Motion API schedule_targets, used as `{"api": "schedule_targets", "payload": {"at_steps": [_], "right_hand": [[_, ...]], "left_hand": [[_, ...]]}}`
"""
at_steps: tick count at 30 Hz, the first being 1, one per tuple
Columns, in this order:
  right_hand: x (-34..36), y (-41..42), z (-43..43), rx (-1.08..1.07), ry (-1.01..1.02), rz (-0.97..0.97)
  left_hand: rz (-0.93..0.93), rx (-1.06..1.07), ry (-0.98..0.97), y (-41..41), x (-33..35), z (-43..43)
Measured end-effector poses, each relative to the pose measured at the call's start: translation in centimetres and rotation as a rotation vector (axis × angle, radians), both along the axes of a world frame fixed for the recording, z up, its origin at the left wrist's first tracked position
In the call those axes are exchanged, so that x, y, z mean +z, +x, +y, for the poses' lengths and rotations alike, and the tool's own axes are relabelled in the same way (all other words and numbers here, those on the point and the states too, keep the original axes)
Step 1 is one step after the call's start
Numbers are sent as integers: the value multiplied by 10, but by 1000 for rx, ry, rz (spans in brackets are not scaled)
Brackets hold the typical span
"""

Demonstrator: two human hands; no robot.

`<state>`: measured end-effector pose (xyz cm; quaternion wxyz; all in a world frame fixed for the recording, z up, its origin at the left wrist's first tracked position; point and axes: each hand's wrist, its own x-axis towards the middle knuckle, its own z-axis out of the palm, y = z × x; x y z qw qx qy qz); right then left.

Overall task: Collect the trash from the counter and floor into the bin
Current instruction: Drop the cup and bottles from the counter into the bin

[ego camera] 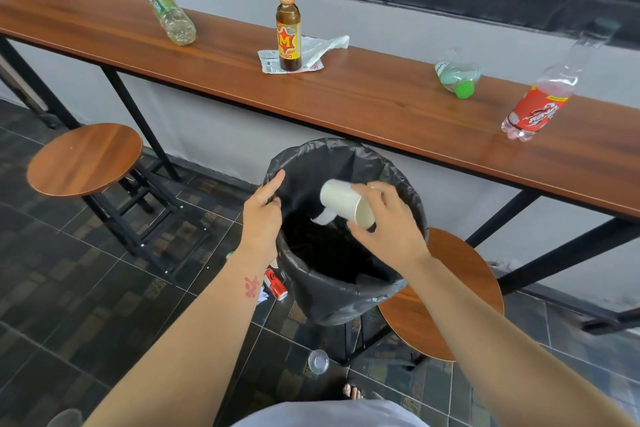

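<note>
Hold the bin (322,302) tight by its rim with the curled left hand (262,210). Drop the paper cup (341,199), pinched in the right hand (386,230), over the middle.

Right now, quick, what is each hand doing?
Left hand: grips the rim of the bin.
Right hand: holds a paper cup over the bin.

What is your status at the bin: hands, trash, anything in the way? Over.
Left hand grips bin rim. Right hand holds paper cup tipped over bin mouth. Brown bottle on counter, red can on floor, uncollected. Bin mouth unobstructed.
</note>
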<state>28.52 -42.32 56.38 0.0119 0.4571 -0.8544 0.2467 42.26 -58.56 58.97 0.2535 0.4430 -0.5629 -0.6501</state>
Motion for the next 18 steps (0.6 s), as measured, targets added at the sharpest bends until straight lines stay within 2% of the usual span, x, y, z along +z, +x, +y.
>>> {"api": "schedule_targets", "payload": {"at_steps": [2,4,7,10,15,18], "right_hand": [[-11,1,4,-26,204,-22],[-16,1,7,-21,356,44],[-16,-2,13,12,423,120],[-6,-5,21,-44,276,129],[29,-26,42,-284,-238,260],[50,-53,52,-488,-349,308]], "left_hand": [[-26,-8,-3,1,0,2],[-51,-19,-11,2,-1,4],[-57,-38,-12,1,-4,7],[-67,-40,-8,-4,-3,10],[-53,-72,-20,-18,2,18],[-53,-83,-56,-25,5,19]]}}
